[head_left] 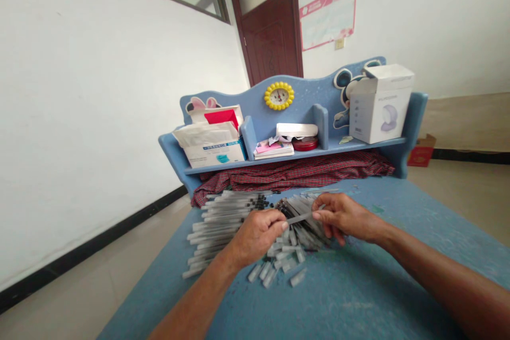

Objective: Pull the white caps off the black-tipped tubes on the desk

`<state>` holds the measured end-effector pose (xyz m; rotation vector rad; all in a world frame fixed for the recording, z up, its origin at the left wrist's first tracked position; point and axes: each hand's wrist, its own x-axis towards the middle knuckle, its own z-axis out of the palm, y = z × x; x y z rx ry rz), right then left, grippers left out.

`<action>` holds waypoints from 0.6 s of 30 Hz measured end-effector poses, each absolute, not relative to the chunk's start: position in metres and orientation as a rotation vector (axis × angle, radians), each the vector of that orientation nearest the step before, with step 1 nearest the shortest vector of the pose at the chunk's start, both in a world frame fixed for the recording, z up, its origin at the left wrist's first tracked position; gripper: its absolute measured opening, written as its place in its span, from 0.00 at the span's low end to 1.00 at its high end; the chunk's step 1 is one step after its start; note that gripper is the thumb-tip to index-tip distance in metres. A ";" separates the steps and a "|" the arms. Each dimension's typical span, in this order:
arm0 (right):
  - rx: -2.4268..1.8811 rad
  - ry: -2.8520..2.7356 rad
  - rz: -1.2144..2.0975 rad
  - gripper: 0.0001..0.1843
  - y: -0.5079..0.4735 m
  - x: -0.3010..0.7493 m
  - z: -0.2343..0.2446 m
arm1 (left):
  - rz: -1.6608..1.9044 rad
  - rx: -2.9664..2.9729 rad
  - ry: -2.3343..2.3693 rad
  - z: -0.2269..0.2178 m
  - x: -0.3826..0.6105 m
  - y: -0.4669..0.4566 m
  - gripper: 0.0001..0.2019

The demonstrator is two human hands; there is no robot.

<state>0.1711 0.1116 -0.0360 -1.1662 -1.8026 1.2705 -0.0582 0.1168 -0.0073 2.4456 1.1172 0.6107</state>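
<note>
A frosted, translucent pen (299,218) is stretched between my two hands above the desk. My left hand (258,234) pinches its left end, and the fingers hide that tip. At the other end, my right hand (346,216) grips it between thumb and forefinger, the lower fingers hanging loose. Below my hands lies a scattered heap of short frosted pen caps (289,255). To the left, many similar pens (217,231) are stacked side by side, several showing black ends. Another pile of slim grey pens with dark tips (314,234) lies under my right hand.
The blue desk (358,297) carries a raised shelf (338,147) at its back, with a mask box (217,151), a yellow flower clock (279,96), a red round case (305,144) and a white carton (380,106). Checked cloth (295,171) lies bunched beneath the shelf.
</note>
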 end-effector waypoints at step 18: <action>-1.100 -1.737 1.370 0.13 0.112 0.175 -0.035 | 0.514 2.173 1.088 -0.007 -0.062 0.118 0.13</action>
